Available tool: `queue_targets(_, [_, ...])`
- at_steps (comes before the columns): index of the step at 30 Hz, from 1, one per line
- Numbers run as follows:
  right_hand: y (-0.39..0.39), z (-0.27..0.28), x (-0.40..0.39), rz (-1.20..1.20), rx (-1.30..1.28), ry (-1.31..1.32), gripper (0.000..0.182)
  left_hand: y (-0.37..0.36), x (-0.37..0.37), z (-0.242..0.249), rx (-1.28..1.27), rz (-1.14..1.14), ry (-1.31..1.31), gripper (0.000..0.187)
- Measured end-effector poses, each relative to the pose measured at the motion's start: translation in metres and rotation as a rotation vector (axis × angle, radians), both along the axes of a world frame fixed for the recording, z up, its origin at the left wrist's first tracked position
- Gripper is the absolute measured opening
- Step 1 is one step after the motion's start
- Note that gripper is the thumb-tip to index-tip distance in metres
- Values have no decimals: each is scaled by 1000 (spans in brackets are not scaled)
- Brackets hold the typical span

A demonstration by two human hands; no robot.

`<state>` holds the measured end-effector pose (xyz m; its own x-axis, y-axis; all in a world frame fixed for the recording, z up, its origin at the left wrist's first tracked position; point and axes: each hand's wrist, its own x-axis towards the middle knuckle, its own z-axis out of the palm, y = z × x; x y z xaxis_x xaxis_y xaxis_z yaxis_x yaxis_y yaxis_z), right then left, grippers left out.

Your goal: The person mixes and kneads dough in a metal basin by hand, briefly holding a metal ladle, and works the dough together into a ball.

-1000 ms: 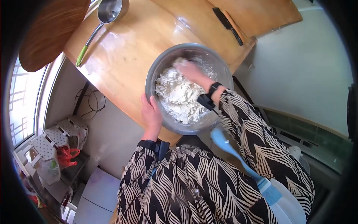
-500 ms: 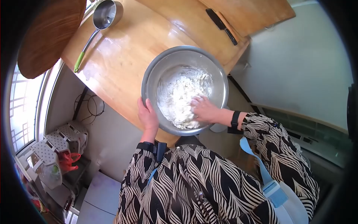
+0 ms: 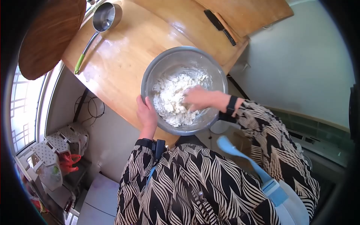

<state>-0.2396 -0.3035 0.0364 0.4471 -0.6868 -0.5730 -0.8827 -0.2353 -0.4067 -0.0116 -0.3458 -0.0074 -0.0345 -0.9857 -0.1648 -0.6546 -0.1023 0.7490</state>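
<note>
A wide steel mixing bowl (image 3: 216, 75) stands at the front edge of the wooden table. Inside lies a white, crumbly, floury dough (image 3: 168, 92), with dusty flour up the bowl's walls. My left hand (image 3: 147, 114) grips the bowl's near-left side, thumb at the rim. Reaching over the bowl's right side, my right hand (image 3: 200, 98) is down in the dough. Motion blurs its fingers, and their tips are partly hidden, so how far they are closed does not show.
A steel ladle (image 3: 103, 18) with a green handle lies at the table's (image 3: 120, 67) far left. A dark-bladed knife (image 3: 219, 26) rests at the back right, beside a wooden stick. A round wooden board (image 3: 52, 33) leans at the left. White baskets (image 3: 56, 144) stand lower left.
My right hand has moved up and left through the dough, its forearm lifting over the rim. The dough has shifted slightly left. My left hand stays on the bowl.
</note>
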Motion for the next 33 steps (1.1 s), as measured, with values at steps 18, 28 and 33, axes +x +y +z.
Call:
queue_targets(18, [-12, -24, 69, 270, -191, -4, 38, -3, -3, -1, 82, 7, 37, 32])
queue_targets(28, [56, -66, -22, 105, -410, 124, 33, 0, -7, -3, -50, 14, 82, 31])
queue_targets(33, [10, -79, 11, 19, -521, 78, 31, 0, -5, -9, -57, -28, 55, 32])
